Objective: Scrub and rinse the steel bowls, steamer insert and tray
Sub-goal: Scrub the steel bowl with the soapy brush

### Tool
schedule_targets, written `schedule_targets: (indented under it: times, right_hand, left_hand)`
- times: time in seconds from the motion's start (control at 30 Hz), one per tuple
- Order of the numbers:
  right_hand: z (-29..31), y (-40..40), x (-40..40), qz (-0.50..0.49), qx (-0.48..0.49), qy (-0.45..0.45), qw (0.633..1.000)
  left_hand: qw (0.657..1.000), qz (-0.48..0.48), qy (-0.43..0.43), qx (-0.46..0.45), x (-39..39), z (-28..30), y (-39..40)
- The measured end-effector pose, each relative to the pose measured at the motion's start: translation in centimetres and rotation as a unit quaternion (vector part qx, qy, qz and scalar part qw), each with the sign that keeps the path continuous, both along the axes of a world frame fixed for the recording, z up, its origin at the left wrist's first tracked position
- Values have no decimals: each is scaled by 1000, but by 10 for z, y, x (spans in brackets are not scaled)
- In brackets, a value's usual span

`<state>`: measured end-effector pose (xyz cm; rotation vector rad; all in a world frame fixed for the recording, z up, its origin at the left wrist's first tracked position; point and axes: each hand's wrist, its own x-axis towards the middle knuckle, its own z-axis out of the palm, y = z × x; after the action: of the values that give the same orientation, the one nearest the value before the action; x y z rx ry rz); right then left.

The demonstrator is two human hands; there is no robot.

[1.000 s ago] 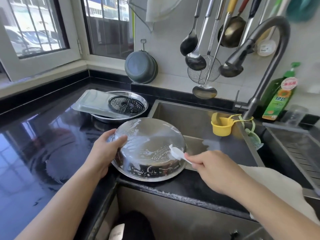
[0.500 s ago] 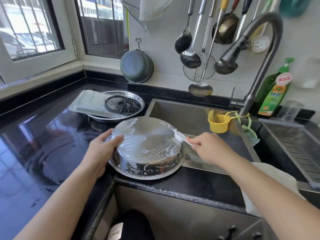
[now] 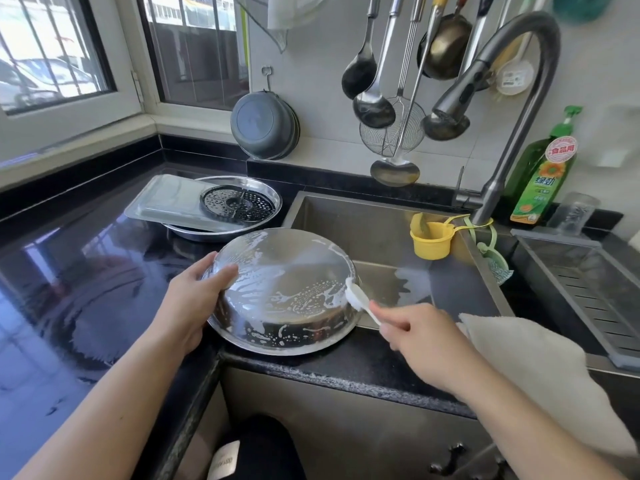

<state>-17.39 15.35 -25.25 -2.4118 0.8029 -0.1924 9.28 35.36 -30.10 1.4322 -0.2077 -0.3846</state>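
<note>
An upturned bowl (image 3: 282,289) is held at the front edge of the counter (image 3: 86,271), partly over the front left corner of the sink (image 3: 381,230). Its left side is gripped by the left hand (image 3: 188,303), and its right side is touched by a brush (image 3: 358,299) held in the right hand (image 3: 420,337). Behind the bowl, toward the back edge of the counter, a second bowl (image 3: 242,216) is set, with a steamer insert (image 3: 239,204) in it and a tray (image 3: 173,206) laid across its left part. A cup (image 3: 431,239) is hung at the sink's right wall, below the tap (image 3: 512,98). A bottle (image 3: 542,174) is stood right of the tap, at the back edge. A cloth (image 3: 540,368) is draped over the front edge, right of the right hand.
</note>
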Motion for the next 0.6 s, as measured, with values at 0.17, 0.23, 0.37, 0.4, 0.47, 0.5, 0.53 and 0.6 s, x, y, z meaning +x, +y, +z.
schedule_targets:
  times: [0.17, 0.23, 0.37, 0.4, 0.47, 0.5, 0.53, 0.6]
  right_hand:
    - [-26, -2, 10, -62, 127, -83, 986]
    - [-20, -14, 25, -73, 127, -71, 987]
    - [0, -35, 55, -109, 216, -55, 969]
    - [1, -33, 58, -112, 226, -49, 966]
    - [1, -24, 54, -112, 239, -42, 964]
    - [0, -16, 48, -108, 244, -42, 963]
    - [1, -7, 38, -100, 250, -46, 962]
    - [-1, 12, 18, -74, 252, -51, 963]
  left_hand:
    - [1000, 6, 7, -10, -1, 2, -2]
    - [1000, -2, 15, -3, 2, 1, -1]
    - [1000, -11, 13, -1, 1, 2, -1]
    - [1000, -10, 12, -2, 0, 3, -2]
    - [1000, 2, 6, 4, 0, 3, -1]
    - [1000, 11, 2, 7, 0, 2, 0]
    - [1000, 20, -2, 9, 0, 2, 0]
    - [1000, 28, -10, 9, 0, 1, -1]
